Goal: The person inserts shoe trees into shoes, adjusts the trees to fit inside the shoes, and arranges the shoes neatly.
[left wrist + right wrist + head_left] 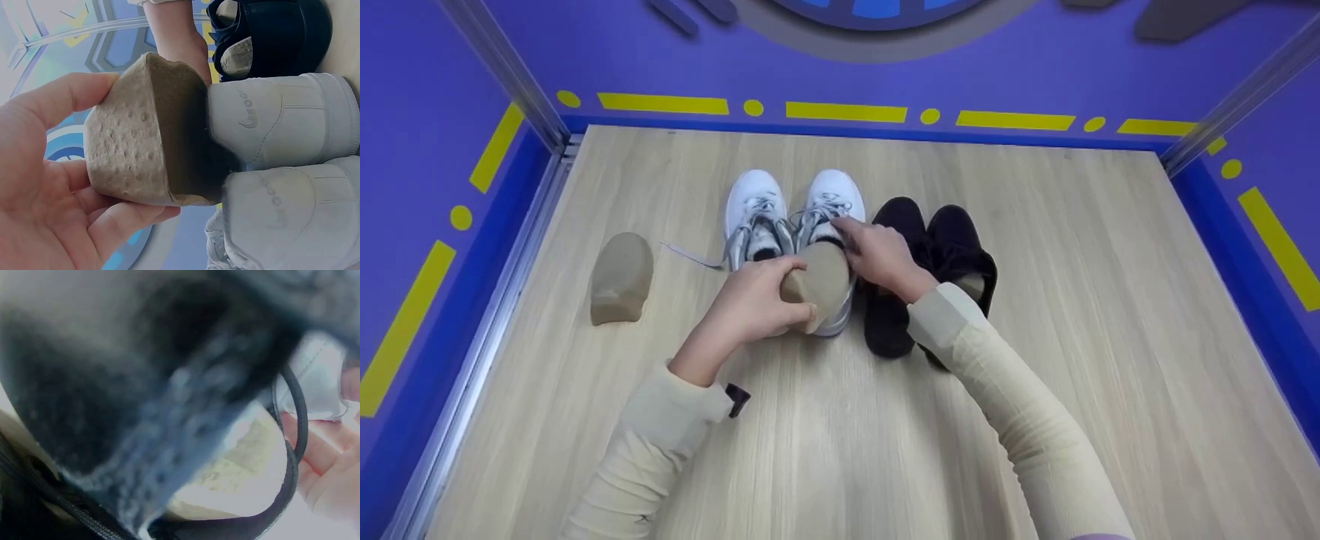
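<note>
My left hand point(750, 300) grips the heel end of a tan molded-pulp shoe insert point(826, 277), thumb on one side and fingers on the other. The insert's toe end points into the opening of the right white sneaker point(834, 187). In the left wrist view the insert point(124, 138) shows its dimpled, hollow heel beside the sneaker heels. At that sneaker's tongue is my right hand point(881, 255), fingers pinching at the edge of the opening. The left white sneaker point(756, 187) stands alongside, laces loose. Blurred black shoe lining fills much of the right wrist view.
A second tan insert point(621, 277) lies on the wooden tabletop point(1110, 315) at the left. Two black shoes point(889, 330) stand right of the sneakers, under my right wrist, with a tan insert point(969, 285) inside one. Blue panels point(885, 75) wall the table.
</note>
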A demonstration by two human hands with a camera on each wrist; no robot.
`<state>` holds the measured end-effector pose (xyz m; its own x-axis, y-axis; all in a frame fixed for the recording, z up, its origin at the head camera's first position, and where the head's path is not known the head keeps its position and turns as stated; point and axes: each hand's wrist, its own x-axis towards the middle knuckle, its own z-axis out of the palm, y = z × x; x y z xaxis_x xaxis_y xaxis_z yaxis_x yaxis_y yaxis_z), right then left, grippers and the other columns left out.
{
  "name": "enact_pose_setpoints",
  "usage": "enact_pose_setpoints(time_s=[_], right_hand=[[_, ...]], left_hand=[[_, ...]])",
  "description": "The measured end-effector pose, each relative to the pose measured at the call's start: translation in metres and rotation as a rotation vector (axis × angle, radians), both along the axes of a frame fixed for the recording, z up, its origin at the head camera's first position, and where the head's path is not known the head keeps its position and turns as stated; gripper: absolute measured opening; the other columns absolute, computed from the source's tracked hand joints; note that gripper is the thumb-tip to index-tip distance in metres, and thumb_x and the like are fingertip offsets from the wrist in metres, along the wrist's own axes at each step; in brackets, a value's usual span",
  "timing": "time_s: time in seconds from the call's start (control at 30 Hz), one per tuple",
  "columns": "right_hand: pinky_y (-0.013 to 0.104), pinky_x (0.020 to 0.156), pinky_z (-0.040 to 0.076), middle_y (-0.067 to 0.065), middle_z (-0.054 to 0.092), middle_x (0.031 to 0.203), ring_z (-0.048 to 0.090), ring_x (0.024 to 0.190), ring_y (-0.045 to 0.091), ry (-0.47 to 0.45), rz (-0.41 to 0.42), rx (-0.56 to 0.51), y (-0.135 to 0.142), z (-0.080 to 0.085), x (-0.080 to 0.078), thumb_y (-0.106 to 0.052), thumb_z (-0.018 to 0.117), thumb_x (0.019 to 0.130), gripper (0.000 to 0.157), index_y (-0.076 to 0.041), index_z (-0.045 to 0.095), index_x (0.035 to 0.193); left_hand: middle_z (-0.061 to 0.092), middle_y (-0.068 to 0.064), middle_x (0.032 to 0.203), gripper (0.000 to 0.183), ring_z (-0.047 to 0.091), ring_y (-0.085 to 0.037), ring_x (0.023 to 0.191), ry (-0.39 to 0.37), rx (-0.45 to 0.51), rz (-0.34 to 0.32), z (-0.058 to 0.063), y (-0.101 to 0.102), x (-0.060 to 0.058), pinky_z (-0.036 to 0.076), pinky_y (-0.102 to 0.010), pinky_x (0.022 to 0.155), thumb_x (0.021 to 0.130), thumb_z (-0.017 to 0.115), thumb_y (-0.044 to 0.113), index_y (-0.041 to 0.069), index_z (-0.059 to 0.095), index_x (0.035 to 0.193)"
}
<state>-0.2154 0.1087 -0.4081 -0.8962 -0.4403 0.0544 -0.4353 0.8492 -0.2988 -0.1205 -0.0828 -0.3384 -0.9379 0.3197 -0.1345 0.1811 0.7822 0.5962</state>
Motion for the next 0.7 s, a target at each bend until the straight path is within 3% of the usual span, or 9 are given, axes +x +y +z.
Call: enact_pose_setpoints(time_s=[0.23,0.4,0.57,0.7], right_hand=[[0.046,0.066,0.047,0.014,0.065,0.093,0.060,0.074,0.034,-0.025,0.020,-0.017,-0.001,0.003,0.000,-0.011,0.048,0.083,0.042,-0.018,0.050,0.124],[0.043,0.062,0.046,0.011,0.064,0.081,0.056,0.065,0.029,-0.042,0.006,-0.038,0.001,0.002,-0.003,-0.011,0.050,0.082,0.043,-0.020,0.051,0.124],[0.034,0.055,0.039,0.003,0.052,0.063,0.044,0.055,0.020,-0.097,-0.017,-0.068,0.005,0.004,-0.006,-0.013,0.053,0.079,0.046,-0.023,0.051,0.124],[0.028,0.052,0.033,-0.001,0.042,0.057,0.040,0.052,0.016,-0.145,-0.013,-0.117,0.007,0.005,-0.007,-0.014,0.052,0.076,0.049,-0.023,0.051,0.124]], left_hand=[[0.057,-0.010,0.119,0.056,0.052,-0.026,0.109,0.025,-0.048,-0.046,0.005,0.005,-0.002,0.041,-0.038,0.089,0.070,0.062,0.030,0.007,0.052,0.120],[0.057,-0.010,0.117,0.056,0.053,-0.026,0.107,0.022,-0.067,-0.049,0.008,0.011,-0.003,0.042,-0.039,0.088,0.071,0.063,0.032,0.007,0.053,0.120],[0.059,-0.008,0.115,0.055,0.055,-0.026,0.103,0.044,-0.082,-0.034,0.005,0.016,-0.002,0.043,-0.039,0.085,0.070,0.064,0.033,0.009,0.054,0.119],[0.059,-0.006,0.116,0.057,0.055,-0.027,0.103,0.075,-0.074,-0.011,0.000,0.016,0.000,0.043,-0.040,0.085,0.069,0.065,0.035,0.011,0.054,0.118]])
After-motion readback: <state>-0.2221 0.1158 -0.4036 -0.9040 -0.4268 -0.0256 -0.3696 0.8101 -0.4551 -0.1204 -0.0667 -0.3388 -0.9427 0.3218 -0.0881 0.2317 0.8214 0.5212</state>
